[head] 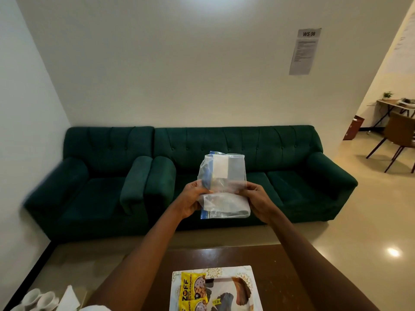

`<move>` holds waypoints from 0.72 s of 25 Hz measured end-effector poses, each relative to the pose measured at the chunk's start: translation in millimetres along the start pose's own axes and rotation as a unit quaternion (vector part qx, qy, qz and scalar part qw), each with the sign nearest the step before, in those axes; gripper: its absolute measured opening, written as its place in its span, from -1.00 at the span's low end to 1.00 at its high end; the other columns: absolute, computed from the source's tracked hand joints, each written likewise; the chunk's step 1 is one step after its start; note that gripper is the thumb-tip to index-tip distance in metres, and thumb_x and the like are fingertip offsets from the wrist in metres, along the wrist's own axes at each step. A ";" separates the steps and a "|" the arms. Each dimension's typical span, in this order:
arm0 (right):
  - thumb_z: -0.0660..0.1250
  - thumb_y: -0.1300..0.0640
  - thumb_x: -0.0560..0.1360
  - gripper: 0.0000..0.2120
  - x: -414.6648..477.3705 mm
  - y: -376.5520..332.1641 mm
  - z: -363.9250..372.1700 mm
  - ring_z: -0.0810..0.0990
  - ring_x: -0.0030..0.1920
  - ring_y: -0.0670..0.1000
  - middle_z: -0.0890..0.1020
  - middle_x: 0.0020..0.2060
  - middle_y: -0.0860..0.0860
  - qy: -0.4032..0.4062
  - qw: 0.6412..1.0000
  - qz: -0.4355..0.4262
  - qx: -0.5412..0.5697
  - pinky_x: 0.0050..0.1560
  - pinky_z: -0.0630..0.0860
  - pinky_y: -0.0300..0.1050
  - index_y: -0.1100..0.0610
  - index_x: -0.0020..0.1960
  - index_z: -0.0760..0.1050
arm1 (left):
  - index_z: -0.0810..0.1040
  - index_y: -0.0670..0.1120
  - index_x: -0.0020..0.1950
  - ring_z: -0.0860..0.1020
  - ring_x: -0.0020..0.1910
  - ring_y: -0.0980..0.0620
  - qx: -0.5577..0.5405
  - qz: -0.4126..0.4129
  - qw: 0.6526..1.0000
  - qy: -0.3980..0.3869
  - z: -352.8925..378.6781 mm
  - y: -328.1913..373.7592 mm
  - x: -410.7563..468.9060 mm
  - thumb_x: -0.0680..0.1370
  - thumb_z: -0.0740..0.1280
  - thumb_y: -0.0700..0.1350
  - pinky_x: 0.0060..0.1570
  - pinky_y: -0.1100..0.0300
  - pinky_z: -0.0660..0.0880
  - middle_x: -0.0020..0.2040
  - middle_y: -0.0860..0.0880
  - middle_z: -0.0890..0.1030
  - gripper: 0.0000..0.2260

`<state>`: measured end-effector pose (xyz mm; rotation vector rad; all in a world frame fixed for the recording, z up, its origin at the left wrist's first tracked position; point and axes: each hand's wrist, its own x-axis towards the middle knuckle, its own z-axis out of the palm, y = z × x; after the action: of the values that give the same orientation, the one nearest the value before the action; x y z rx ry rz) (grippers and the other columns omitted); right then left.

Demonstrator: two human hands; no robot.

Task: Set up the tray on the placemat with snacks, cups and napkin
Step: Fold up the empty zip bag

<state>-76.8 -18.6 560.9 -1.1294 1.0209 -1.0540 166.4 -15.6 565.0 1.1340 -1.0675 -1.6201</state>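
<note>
"ZOFF" snack packet [188, 290] lies below hands holding clear bag [224, 187].

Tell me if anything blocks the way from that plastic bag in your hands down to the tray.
Nothing visible does. Both the left hand and right hand hold the clear plastic bag in open air above the table. The tray below already carries a yellow snack packet on its left side.

A dark brown wooden table [280, 277] carries a white placemat [254, 290] with gold floral prints. On the placemat lies a tray [243, 286], with yellow snack packets [190, 290] across its left side. At the lower left, white cups [39, 298] sit beside a white napkin [70, 298].
</note>
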 end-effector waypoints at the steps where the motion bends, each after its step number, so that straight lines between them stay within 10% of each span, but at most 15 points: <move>1: 0.27 0.42 0.58 -0.75 -0.7 -1.9 0.4 0.73 0.00 0.15 0.73 0.06 0.18 0.002 1.000 0.001 0.011 -0.03 0.72 0.08 0.23 0.12 0.67 | 0.64 -0.24 0.21 0.70 -0.06 -0.13 -0.018 -0.006 1.000 -0.003 -1.7 0.6 -0.4 0.53 0.39 -0.34 -0.14 -0.01 0.68 0.10 -0.23 0.69 -0.74; 5: 0.13 0.55 0.56 -0.67 2.9 -4.3 6.8 0.72 -0.26 0.05 0.68 -0.08 0.22 0.039 0.989 0.024 0.138 -0.27 0.69 -0.13 0.32 0.03 0.63 | 0.64 -0.14 0.08 0.67 -0.34 0.02 -0.138 -0.045 0.989 0.018 0.2 3.3 -8.3 0.60 0.25 -0.33 -0.43 0.21 0.60 -0.20 -0.08 0.71 -0.80; 10: 0.07 0.55 0.55 -0.65 4.5 -4.0 16.9 0.72 -0.11 0.10 0.71 -0.11 0.17 0.160 0.973 -0.008 0.166 -0.17 0.71 -0.13 0.31 -0.10 0.60 | 0.45 -0.29 0.40 0.64 0.21 -0.19 -0.365 -0.041 0.930 0.001 8.9 -17.1 -19.7 0.57 0.35 0.17 0.23 0.00 0.61 0.32 -0.27 0.60 -0.39; 14: 0.11 0.52 0.47 -0.57 7.2 11.5 22.7 0.71 0.09 0.06 0.76 -0.05 0.05 0.253 0.956 -0.139 -0.053 0.14 0.67 0.01 0.23 -0.10 0.72 | 0.40 -0.23 0.49 0.53 0.38 -0.19 -0.314 -0.028 0.948 -0.039 48.4 -37.6 -25.3 0.40 0.51 0.31 0.51 -0.12 0.36 0.38 -0.23 0.54 -0.13; 18: 0.13 0.59 0.45 -0.56 -11.1 26.7 21.3 0.66 0.12 -0.03 0.69 0.06 0.05 0.214 0.909 -0.255 -0.250 0.15 0.61 -0.19 0.24 -0.08 0.72 | 0.49 -0.12 0.44 0.65 0.20 -0.14 -0.216 0.011 0.976 0.023 69.4 -20.6 -15.1 0.30 0.63 0.24 0.08 -0.04 0.65 0.29 -0.20 0.64 -0.16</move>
<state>-55.1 -0.8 538.4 -1.6866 1.4384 -1.5565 99.3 15.5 563.9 0.8591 -0.6497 -1.6947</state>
